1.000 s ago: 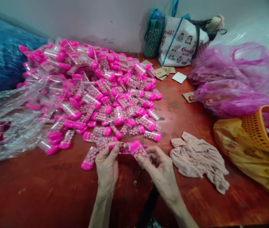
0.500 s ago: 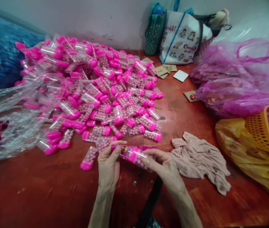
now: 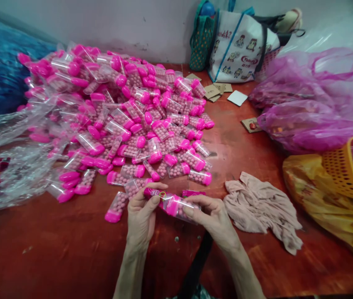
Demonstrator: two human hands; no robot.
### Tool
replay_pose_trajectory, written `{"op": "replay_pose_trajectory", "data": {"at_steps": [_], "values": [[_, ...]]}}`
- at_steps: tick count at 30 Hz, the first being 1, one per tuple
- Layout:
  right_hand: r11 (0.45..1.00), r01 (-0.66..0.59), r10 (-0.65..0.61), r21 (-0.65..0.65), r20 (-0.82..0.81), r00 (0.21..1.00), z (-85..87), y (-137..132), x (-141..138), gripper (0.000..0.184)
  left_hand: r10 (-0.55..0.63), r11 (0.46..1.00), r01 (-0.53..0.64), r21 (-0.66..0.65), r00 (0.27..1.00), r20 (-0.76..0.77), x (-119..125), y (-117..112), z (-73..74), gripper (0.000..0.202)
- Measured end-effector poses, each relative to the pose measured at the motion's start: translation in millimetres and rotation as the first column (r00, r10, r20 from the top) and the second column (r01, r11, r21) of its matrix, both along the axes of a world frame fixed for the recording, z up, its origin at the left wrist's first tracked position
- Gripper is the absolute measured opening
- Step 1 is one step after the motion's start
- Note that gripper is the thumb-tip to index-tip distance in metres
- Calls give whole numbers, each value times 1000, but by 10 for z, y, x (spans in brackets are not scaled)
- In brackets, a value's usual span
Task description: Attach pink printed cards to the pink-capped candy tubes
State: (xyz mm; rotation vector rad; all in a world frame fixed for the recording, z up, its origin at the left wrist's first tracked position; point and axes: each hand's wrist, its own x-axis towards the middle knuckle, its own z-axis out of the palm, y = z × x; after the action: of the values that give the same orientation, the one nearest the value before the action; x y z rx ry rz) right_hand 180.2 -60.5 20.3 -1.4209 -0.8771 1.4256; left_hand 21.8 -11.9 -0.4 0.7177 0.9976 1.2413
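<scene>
My right hand (image 3: 213, 211) grips a small clear bottle (image 3: 186, 211) of pink balls between thumb and fingers, its pink cap turned to the left. My left hand (image 3: 142, 216) pinches a magenta printed label sleeve (image 3: 152, 193), whose right end meets the cap. Whether the sleeve goes around the cap or only lies against it, I cannot tell. Behind the bottle shows another magenta printed strip (image 3: 194, 192), partly covered by my right fingers. Just left of my left hand lies a loose bottle (image 3: 117, 206), near the front of a large heap of similar bottles (image 3: 132, 116).
A crumpled beige cloth (image 3: 261, 207) lies right of my hands, beside a yellow bag (image 3: 313, 187) and an orange basket (image 3: 339, 166). Pink plastic bags (image 3: 307, 99) stand farther back. Clear plastic wrap (image 3: 23, 166) spreads at left. Cardboard pieces (image 3: 212, 92) and a white tote (image 3: 237, 50) sit near the wall.
The sleeve in my left hand now slopes down toward the cap and sits closer in line with the bottle. More of the strip behind shows separately. Both hands keep their holds.
</scene>
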Motion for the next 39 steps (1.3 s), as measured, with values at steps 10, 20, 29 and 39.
{"op": "replay_pose_trajectory", "data": {"at_steps": [10,20,29,39], "values": [[999,24,-25,25,24,999,-54,4,-16,14,-132,990,133,-41,991,32,-79,12,21,18],[999,39,-39,-8,45,998,-50,-20,-132,18,-98,995,97,-35,995,-17,-53,25,-6,20],[986,61,-112,157,340,934,-12,-44,-301,18,176,980,-170,-103,983,55,105,24,53,47],[910,57,-250,410,435,865,-168,-62,-367,16,31,964,25,-264,978,205,214,-101,30,33]]}}
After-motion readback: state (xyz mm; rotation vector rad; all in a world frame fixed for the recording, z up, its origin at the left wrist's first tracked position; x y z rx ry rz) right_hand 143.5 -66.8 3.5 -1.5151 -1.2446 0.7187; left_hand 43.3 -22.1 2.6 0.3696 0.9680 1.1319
